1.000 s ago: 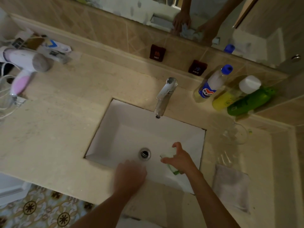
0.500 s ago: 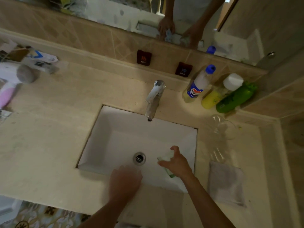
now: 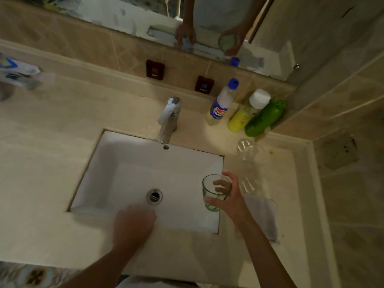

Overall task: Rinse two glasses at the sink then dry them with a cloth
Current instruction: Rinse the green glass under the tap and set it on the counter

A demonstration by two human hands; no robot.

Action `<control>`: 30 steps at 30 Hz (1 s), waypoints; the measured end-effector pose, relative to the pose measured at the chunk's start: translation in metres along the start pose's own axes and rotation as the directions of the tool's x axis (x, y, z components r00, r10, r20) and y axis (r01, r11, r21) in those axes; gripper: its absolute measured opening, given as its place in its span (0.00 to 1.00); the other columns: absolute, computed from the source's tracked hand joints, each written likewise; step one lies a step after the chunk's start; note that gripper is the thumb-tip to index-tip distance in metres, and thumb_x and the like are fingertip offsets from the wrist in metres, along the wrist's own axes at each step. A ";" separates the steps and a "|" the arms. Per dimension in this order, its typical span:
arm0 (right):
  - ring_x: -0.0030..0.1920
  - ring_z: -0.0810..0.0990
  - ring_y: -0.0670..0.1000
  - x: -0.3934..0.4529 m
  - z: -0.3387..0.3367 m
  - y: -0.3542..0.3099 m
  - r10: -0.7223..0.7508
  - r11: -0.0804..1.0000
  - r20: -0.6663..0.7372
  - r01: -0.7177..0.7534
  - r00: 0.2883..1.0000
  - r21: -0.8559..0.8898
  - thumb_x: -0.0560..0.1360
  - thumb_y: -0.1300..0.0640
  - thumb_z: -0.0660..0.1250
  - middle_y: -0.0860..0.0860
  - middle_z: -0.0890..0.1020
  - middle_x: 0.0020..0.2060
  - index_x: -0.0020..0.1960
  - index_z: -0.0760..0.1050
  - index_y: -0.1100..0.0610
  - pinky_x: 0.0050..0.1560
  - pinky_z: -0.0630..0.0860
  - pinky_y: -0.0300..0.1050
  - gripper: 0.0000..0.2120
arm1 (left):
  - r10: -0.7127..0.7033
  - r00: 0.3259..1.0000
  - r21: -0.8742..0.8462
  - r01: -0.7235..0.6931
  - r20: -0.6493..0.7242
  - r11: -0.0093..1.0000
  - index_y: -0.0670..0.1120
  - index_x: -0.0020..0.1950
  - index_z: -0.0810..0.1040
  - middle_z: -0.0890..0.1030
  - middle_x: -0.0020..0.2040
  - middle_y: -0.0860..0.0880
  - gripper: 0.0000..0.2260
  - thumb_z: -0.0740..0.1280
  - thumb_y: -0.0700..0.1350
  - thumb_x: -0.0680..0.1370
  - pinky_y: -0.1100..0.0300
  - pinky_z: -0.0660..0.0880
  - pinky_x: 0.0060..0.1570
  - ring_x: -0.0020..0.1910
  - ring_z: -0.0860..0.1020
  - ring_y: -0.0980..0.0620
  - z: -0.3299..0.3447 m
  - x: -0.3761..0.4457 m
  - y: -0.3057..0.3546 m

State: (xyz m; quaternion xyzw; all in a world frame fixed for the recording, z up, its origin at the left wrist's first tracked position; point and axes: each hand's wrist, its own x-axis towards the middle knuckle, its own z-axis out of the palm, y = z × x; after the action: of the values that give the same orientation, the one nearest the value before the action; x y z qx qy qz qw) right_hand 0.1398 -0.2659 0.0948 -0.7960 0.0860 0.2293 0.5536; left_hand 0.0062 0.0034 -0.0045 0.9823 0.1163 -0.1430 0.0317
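My right hand (image 3: 228,196) grips a clear green-tinted glass (image 3: 209,189), held upright over the right side of the white sink (image 3: 116,163). A second clear glass (image 3: 248,149) stands on the counter to the right of the basin, beside the bottles. Near the counter's front right lies a grey cloth (image 3: 264,217), partly under my right forearm. My left hand (image 3: 133,225) rests blurred over the sink's front rim, near the drain (image 3: 154,196), holding nothing. No water runs from the chrome tap (image 3: 169,119).
A blue-capped bottle (image 3: 221,103), a yellow bottle (image 3: 247,112) and a green bottle (image 3: 265,119) stand at the back right corner. Hot and cold tags (image 3: 154,69) sit on the tiled wall under the mirror. A box (image 3: 16,73) lies at far left.
My right hand has lifted the glass from low in the basin and turned it upright near the sink's right edge. The camera view has shifted closer and rightward; the left hand stays at the front rim.
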 end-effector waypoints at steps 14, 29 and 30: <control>0.63 0.77 0.57 0.011 -0.142 0.029 0.021 0.987 -0.473 0.058 0.881 0.153 0.62 0.72 0.80 0.58 0.75 0.64 0.63 0.70 0.53 0.53 0.81 0.54 0.36 | -0.003 1.000 0.002 0.003 -0.014 1.000 0.52 0.34 0.82 0.81 0.35 0.50 0.21 0.54 0.58 0.75 0.52 0.69 0.40 0.40 0.80 0.45 -0.003 -0.001 0.001; 0.45 0.75 0.45 0.082 -0.176 0.005 0.095 0.986 -0.590 0.003 0.802 0.164 0.61 0.73 0.80 0.46 0.75 0.51 0.65 0.66 0.57 0.40 0.74 0.32 0.38 | 0.000 0.999 -0.015 0.000 -0.047 1.000 0.53 0.34 0.82 0.80 0.34 0.51 0.22 0.53 0.59 0.75 0.53 0.70 0.40 0.40 0.80 0.47 -0.002 -0.002 0.002; 0.45 0.75 0.44 0.083 -0.176 0.004 0.095 0.987 -0.595 0.004 0.798 0.162 0.62 0.73 0.79 0.48 0.74 0.52 0.66 0.66 0.59 0.39 0.72 0.32 0.38 | -0.002 0.999 -0.017 0.001 -0.049 1.000 0.53 0.33 0.82 0.80 0.34 0.51 0.22 0.53 0.59 0.75 0.53 0.70 0.40 0.40 0.81 0.46 -0.003 -0.001 0.002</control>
State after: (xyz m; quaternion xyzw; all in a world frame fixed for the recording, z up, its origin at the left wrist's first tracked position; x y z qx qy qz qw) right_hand 0.2585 -0.4203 0.1028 -0.7798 0.2935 -0.0286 0.5523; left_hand 0.0061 0.0014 -0.0016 0.9852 0.1192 -0.1179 0.0370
